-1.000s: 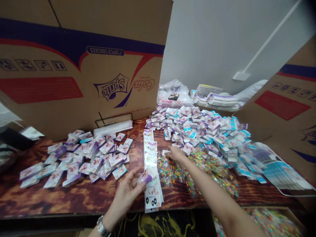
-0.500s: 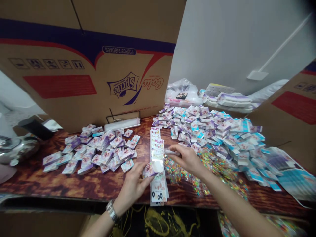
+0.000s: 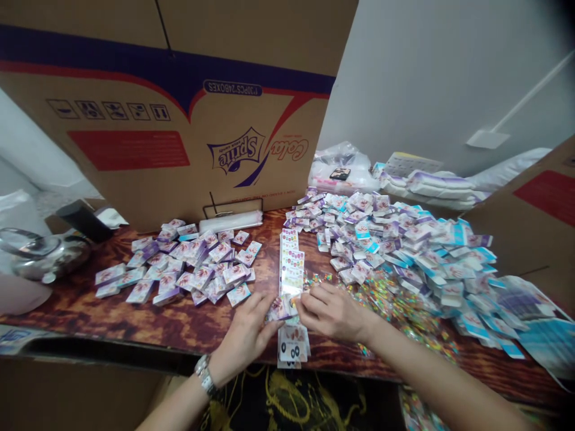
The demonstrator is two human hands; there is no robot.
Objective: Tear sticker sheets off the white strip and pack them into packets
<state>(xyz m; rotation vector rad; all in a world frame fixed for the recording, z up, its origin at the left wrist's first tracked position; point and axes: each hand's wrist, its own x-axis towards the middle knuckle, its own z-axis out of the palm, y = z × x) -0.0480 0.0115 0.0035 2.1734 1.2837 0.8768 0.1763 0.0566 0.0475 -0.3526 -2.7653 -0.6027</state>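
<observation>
Head view: right hand now at small box

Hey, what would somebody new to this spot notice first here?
Probably the huge cardboard carton with upside-down lettering, standing at the back left of the table. Next, the big heap of small purple, white and blue boxes on the right, with brightly coloured packets spread in front of it.

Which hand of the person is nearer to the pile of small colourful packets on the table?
The right. The right hand is at the left edge of the colourful packets. The left hand is farther away, left of the right hand, holding a small box.
</observation>
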